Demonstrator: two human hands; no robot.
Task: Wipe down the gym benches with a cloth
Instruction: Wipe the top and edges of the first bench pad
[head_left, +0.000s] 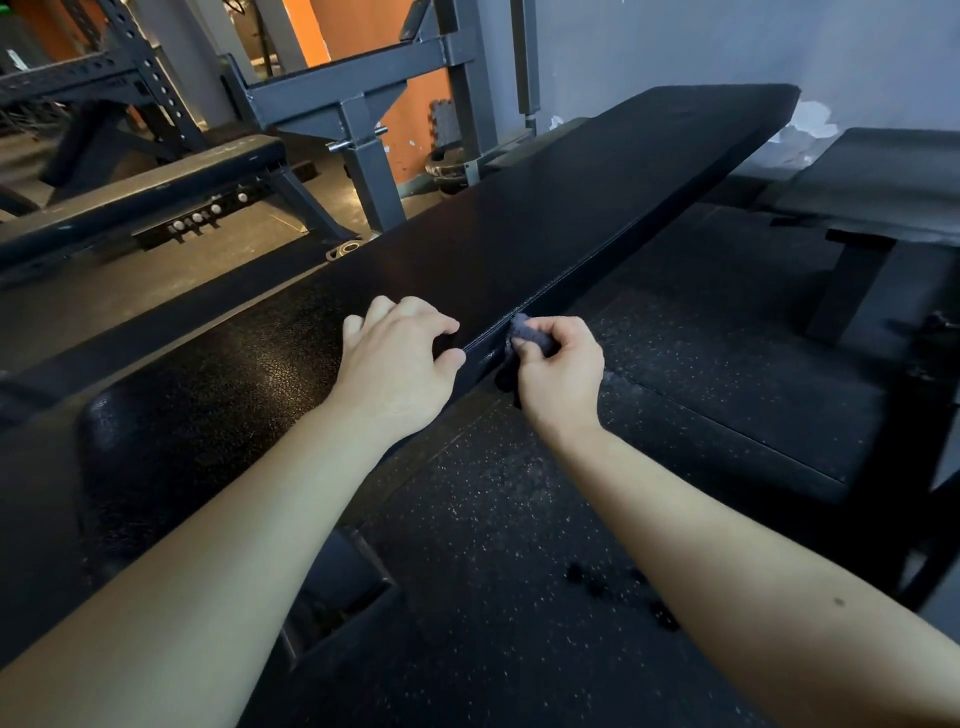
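Observation:
A long black padded bench runs from the lower left up to the far right. My left hand rests on its top near the right edge, fingers curled over the pad and thumb at the edge. My right hand grips a small grey-purple cloth and holds it against the bench's right side edge, just beside my left thumb. Most of the cloth is hidden inside my fist.
A second black bench stands to the left, with a grey steel rack frame behind it. Another dark padded bench sits at the right by the wall. Speckled rubber flooring lies below.

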